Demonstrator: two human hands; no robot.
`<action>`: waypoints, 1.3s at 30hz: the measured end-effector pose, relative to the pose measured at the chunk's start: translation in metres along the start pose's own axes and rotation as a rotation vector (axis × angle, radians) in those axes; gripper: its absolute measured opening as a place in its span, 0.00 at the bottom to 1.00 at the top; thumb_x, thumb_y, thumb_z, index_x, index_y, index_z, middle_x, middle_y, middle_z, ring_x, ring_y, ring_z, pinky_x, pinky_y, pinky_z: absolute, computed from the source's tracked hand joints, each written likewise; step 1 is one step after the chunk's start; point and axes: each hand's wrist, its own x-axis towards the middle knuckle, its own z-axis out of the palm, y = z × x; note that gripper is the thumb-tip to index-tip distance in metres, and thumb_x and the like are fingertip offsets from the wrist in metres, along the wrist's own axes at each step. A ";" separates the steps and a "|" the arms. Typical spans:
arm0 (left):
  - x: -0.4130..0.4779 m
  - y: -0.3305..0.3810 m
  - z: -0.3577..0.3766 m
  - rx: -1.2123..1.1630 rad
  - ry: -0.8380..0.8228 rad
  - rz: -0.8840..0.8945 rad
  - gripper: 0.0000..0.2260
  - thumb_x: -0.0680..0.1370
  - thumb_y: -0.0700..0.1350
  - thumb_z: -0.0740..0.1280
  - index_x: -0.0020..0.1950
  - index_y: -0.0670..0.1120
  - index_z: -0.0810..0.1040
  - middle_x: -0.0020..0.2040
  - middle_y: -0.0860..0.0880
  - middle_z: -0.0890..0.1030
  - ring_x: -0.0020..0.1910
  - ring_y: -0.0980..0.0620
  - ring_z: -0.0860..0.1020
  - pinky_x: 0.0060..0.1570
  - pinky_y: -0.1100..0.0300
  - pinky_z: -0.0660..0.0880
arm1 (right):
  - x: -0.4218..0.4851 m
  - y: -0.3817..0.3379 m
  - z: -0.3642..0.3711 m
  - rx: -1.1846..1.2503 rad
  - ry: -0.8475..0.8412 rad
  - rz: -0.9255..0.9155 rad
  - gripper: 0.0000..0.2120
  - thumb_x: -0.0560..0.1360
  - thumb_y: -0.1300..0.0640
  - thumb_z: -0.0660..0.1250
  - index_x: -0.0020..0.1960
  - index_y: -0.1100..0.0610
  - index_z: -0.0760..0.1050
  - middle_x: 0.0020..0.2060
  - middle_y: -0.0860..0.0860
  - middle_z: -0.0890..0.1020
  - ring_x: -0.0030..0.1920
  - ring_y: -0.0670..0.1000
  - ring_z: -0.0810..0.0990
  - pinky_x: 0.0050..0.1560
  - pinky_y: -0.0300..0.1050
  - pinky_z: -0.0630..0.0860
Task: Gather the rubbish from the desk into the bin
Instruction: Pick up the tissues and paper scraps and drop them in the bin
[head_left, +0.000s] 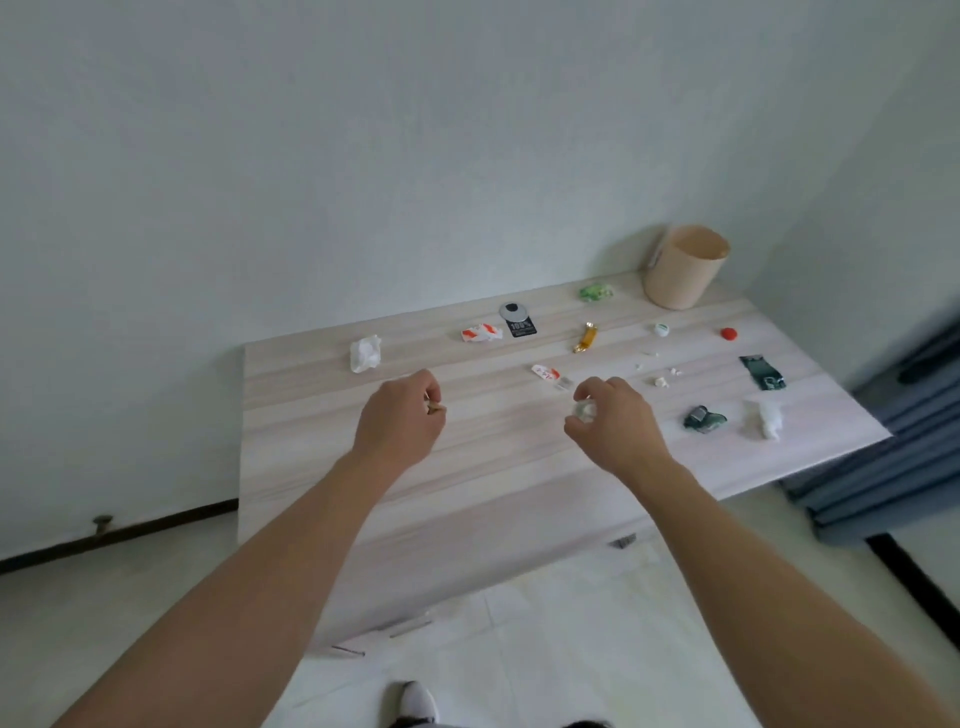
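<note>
Because the bin (683, 275) stands at the far corner of the desk (467, 493), a tan scrap (435, 408) is pinched in the left hand (400, 421) and a clear wad (584, 410) in the right hand (618, 423), seemingly for one trip.

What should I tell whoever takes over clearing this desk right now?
The left hand pinches a small brown scrap; the right hand holds a small clear piece.
Both are above the desk, away from the bin at its far right corner.
Done: two pieces picked up; bin contents not visible.
Left: white tissue, red-white wrapper, black tag, gold wrapper, green wrapper, red cap, dark green wrapper, crumbs, more.
</note>
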 end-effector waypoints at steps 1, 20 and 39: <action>-0.001 0.012 0.003 -0.004 0.007 0.012 0.04 0.72 0.44 0.69 0.42 0.49 0.75 0.40 0.49 0.80 0.40 0.47 0.77 0.39 0.54 0.76 | -0.003 0.009 -0.008 -0.004 0.004 0.002 0.14 0.71 0.54 0.68 0.56 0.54 0.76 0.50 0.54 0.76 0.48 0.56 0.76 0.45 0.45 0.70; 0.000 0.296 0.127 -0.035 -0.011 0.239 0.06 0.72 0.42 0.70 0.41 0.50 0.74 0.41 0.49 0.79 0.38 0.48 0.76 0.39 0.54 0.76 | -0.039 0.258 -0.199 -0.079 0.130 0.099 0.14 0.70 0.55 0.67 0.55 0.54 0.77 0.49 0.54 0.75 0.46 0.56 0.75 0.44 0.44 0.68; 0.199 0.374 0.208 -0.094 -0.021 0.278 0.01 0.72 0.39 0.68 0.42 0.44 0.76 0.39 0.46 0.79 0.37 0.44 0.75 0.37 0.53 0.74 | 0.146 0.343 -0.237 -0.100 0.139 0.170 0.12 0.70 0.55 0.66 0.53 0.53 0.76 0.47 0.52 0.76 0.43 0.55 0.74 0.41 0.42 0.68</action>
